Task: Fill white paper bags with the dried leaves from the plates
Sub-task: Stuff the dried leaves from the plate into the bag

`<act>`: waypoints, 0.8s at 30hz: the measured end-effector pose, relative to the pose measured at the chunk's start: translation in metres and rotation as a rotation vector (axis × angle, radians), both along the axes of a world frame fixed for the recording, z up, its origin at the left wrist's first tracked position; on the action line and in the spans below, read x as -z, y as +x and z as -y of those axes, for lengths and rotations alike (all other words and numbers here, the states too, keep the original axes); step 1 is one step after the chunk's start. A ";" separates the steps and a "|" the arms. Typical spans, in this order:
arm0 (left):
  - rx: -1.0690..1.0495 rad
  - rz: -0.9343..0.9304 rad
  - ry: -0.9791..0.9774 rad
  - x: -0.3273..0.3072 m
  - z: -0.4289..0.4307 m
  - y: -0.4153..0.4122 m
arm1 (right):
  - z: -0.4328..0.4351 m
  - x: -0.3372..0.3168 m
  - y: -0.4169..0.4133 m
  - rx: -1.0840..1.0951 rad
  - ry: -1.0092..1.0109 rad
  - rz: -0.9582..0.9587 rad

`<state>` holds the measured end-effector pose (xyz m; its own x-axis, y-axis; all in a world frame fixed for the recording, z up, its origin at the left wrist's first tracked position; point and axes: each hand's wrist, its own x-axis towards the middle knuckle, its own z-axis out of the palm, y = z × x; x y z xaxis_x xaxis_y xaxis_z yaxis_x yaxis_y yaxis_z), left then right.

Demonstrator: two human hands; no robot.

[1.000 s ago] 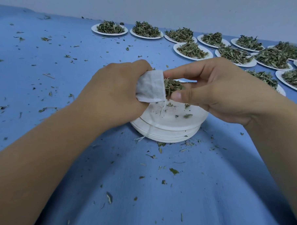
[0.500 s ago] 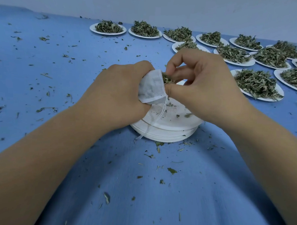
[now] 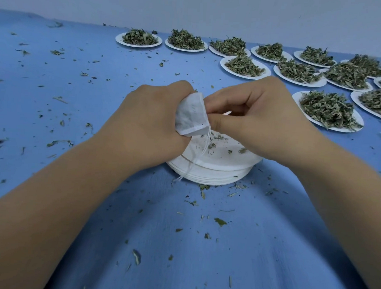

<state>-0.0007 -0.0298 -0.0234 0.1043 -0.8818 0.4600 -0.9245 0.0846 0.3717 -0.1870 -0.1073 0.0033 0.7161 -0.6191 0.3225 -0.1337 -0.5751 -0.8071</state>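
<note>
Head view — both hands [image 3: 155, 125] [image 3: 258, 123] grip bag [image 3: 192, 113].

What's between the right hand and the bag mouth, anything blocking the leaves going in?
Nothing visible. The left hand grips the white paper bag over the stack of empty plates; the right hand has its fingertips at the bag's mouth. The mouth itself is hidden behind them.

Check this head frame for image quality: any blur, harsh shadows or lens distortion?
Head view: soft, even light, no glare; faint shadow under the hands, left hand and right hand; white bag and far plates fairly sharp; wide-angle bend bows the blue table and stretches the forearms.
</note>
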 end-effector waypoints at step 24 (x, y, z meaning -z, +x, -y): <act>0.122 -0.130 -0.252 -0.014 -0.007 0.020 | 0.011 -0.036 0.092 -0.152 0.121 -0.362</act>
